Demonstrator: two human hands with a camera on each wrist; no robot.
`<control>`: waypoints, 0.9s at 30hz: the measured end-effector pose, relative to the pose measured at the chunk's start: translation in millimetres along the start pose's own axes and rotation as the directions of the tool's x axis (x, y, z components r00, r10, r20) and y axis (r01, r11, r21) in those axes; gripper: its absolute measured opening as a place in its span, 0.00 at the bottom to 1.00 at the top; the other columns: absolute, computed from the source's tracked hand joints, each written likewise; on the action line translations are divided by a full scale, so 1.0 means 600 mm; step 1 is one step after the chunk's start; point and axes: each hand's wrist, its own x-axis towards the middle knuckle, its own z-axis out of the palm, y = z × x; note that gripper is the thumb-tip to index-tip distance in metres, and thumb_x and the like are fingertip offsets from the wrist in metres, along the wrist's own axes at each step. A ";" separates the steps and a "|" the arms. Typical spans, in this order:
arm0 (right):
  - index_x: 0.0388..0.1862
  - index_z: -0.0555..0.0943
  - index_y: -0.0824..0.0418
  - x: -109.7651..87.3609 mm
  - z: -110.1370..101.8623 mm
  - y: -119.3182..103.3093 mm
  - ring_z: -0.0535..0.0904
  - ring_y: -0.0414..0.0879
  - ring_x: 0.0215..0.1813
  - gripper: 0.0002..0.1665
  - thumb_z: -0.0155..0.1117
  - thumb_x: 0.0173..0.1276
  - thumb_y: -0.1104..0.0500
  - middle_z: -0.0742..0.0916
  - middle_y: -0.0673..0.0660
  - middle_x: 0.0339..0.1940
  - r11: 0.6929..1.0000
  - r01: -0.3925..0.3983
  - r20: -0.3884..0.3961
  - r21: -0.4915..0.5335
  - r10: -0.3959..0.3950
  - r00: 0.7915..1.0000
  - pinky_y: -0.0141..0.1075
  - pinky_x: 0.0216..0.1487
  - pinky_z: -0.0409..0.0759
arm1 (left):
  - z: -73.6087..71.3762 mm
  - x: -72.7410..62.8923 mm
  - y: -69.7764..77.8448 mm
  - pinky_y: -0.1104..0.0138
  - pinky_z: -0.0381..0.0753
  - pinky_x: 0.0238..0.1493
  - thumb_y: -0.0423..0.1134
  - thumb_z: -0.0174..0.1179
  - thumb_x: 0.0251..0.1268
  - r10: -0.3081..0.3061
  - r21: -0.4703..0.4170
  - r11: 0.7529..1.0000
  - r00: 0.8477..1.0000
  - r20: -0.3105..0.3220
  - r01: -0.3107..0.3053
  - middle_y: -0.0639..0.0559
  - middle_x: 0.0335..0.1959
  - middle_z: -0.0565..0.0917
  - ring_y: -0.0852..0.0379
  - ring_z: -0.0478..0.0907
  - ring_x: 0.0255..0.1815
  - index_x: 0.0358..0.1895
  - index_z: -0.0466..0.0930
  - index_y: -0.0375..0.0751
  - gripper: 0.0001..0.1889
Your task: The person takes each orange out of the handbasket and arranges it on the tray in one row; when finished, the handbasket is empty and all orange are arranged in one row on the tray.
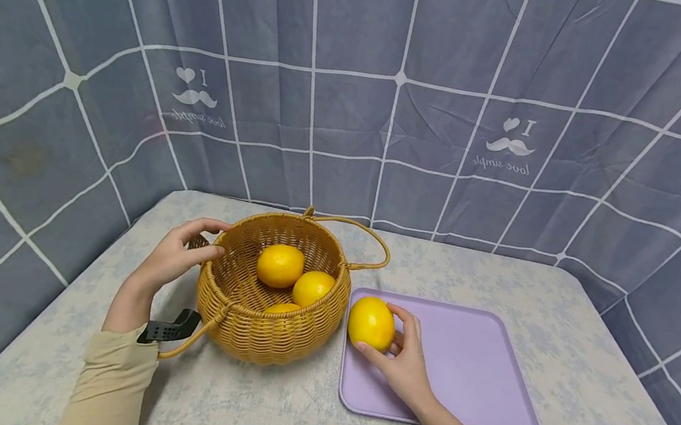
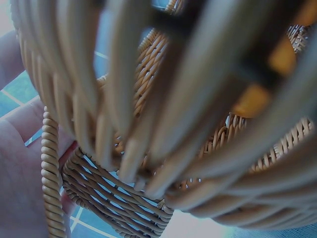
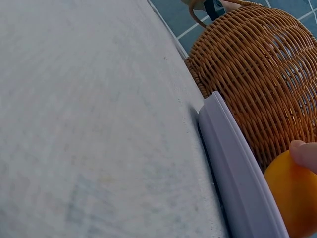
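Note:
My left hand grips the left rim of a round woven wicker basket, with the thumb and fingers at its edge. In the left wrist view, the basket's weave fills most of the picture and hides part of the hand. Several yellow-orange oranges lie inside, one toward the back and one at the right. Between the thumb and fingers of my right hand is another orange, over the left end of a light purple tray. The right wrist view shows my thumb on this orange.
One basket handle sticks out to the back right; the other hangs down beside my left wrist. The tray's left edge stands close to the basket. A patterned pale cloth covers the table, and a grey-blue checked curtain hangs behind.

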 end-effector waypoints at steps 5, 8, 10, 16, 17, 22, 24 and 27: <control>0.64 0.66 0.61 -0.007 -0.002 -0.041 0.77 0.55 0.49 0.44 0.77 0.49 0.63 0.69 0.61 0.58 0.999 -0.013 0.004 -0.034 0.014 1.000 0.39 0.46 0.77 | 0.000 0.000 -0.001 0.66 0.69 0.32 0.35 0.59 0.63 0.003 -0.003 1.000 1.000 0.001 -0.003 0.45 0.52 0.71 0.49 0.68 0.31 0.59 0.74 0.39 0.20; 0.62 0.67 0.65 -0.010 -0.003 -0.059 0.76 0.56 0.50 0.42 0.76 0.49 0.64 0.70 0.62 0.57 0.998 -0.017 0.008 -0.053 0.017 1.000 0.41 0.48 0.76 | 0.000 0.000 -0.001 0.66 0.69 0.32 0.34 0.59 0.63 0.005 -0.003 1.000 1.000 0.001 -0.005 0.45 0.52 0.70 0.50 0.68 0.31 0.59 0.74 0.39 0.20; 0.62 0.68 0.65 -0.010 -0.003 -0.060 0.76 0.55 0.50 0.42 0.77 0.48 0.64 0.70 0.62 0.57 0.998 -0.018 0.009 -0.058 0.018 1.000 0.41 0.48 0.76 | 0.001 0.000 -0.001 0.66 0.69 0.32 0.34 0.59 0.63 0.007 -0.003 1.000 1.000 0.001 -0.007 0.45 0.52 0.70 0.50 0.68 0.31 0.59 0.74 0.39 0.20; 0.62 0.67 0.65 -0.011 -0.002 -0.064 0.74 0.56 0.52 0.41 0.76 0.49 0.64 0.71 0.61 0.57 0.995 -0.019 0.010 -0.095 0.020 1.000 0.44 0.50 0.75 | 0.001 0.000 -0.002 0.66 0.69 0.32 0.35 0.59 0.63 0.001 -0.002 1.000 1.000 0.004 -0.001 0.45 0.52 0.70 0.50 0.68 0.31 0.59 0.73 0.39 0.20; 0.61 0.67 0.66 -0.012 -0.001 -0.065 0.74 0.56 0.53 0.41 0.76 0.49 0.64 0.71 0.62 0.57 0.994 -0.010 0.008 -0.105 0.011 1.000 0.46 0.51 0.74 | 0.001 0.000 -0.002 0.66 0.69 0.32 0.35 0.59 0.63 -0.002 -0.002 1.000 1.000 0.004 0.002 0.45 0.52 0.70 0.50 0.68 0.31 0.59 0.73 0.39 0.20; 0.60 0.67 0.69 -0.012 -0.001 -0.063 0.69 0.61 0.59 0.39 0.74 0.50 0.65 0.72 0.65 0.58 0.988 0.071 -0.003 -0.136 -0.072 0.997 0.53 0.54 0.71 | 0.001 0.000 -0.001 0.66 0.69 0.32 0.35 0.59 0.63 -0.005 -0.003 1.000 1.000 0.004 0.005 0.45 0.52 0.70 0.50 0.68 0.31 0.59 0.73 0.40 0.20; 0.60 0.68 0.69 -0.010 0.000 -0.049 0.68 0.61 0.60 0.39 0.75 0.50 0.64 0.72 0.65 0.58 0.987 0.094 -0.008 -0.133 -0.096 0.995 0.55 0.54 0.70 | 0.000 0.000 -0.001 0.66 0.69 0.32 0.35 0.59 0.63 -0.004 -0.004 1.000 1.000 0.004 0.004 0.46 0.52 0.70 0.51 0.68 0.31 0.59 0.74 0.39 0.20; 0.61 0.68 0.66 -0.005 0.001 -0.021 0.68 0.60 0.60 0.40 0.75 0.50 0.63 0.72 0.62 0.59 0.983 0.115 -0.019 -0.141 -0.119 0.993 0.55 0.54 0.70 | 0.000 0.000 -0.001 0.66 0.69 0.32 0.35 0.58 0.63 -0.003 -0.007 1.000 1.000 0.004 0.003 0.46 0.52 0.70 0.51 0.68 0.30 0.59 0.74 0.39 0.20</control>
